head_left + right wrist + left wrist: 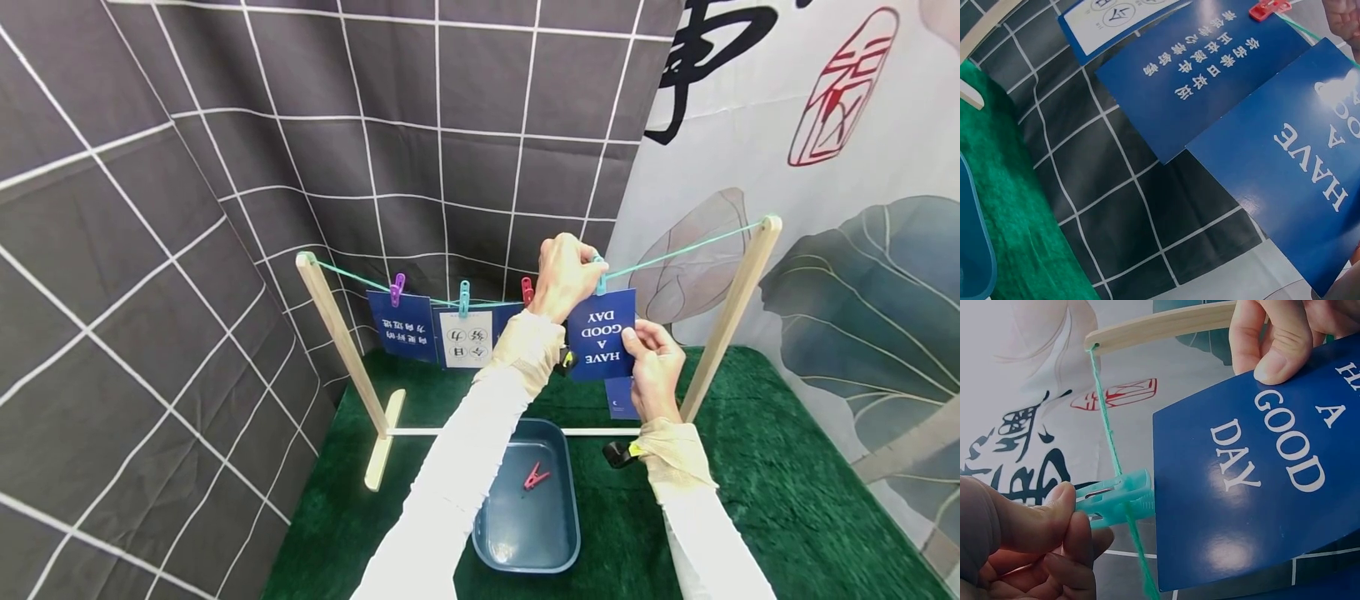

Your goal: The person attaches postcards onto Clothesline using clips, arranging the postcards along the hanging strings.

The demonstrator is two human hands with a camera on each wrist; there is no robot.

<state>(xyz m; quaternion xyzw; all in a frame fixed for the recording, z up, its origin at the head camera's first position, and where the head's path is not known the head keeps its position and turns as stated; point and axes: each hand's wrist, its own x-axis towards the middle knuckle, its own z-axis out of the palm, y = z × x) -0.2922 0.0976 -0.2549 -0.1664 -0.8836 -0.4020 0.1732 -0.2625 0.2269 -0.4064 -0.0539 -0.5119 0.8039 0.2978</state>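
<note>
My left hand (pixel 564 275) pinches a teal clothespin (pixel 1124 495) by its handle ends, at the green string (pixel 1108 425). Just below it, my right hand (pixel 654 367) holds a blue card (pixel 602 337) reading "HAVE A GOOD DAY" by its side edge, thumb on the printed face. In the left wrist view the clothespin's tip meets the card's edge; whether it grips the card I cannot tell. Farther left on the string hang a blue card (pixel 402 327) under a purple clothespin (pixel 397 289), a white-centred card (pixel 466 340) under a teal one (pixel 464 297), and another blue card (pixel 1191 75) under a red clothespin (pixel 1269 9).
Wooden posts (pixel 727 321) hold the string at both ends, joined low by a white bar (pixel 600 432). A blue tray (pixel 525 533) with a red clothespin (pixel 536 477) inside stands on the green cloth (pixel 780 467). Another blue card (pixel 621 400) is beneath the right hand.
</note>
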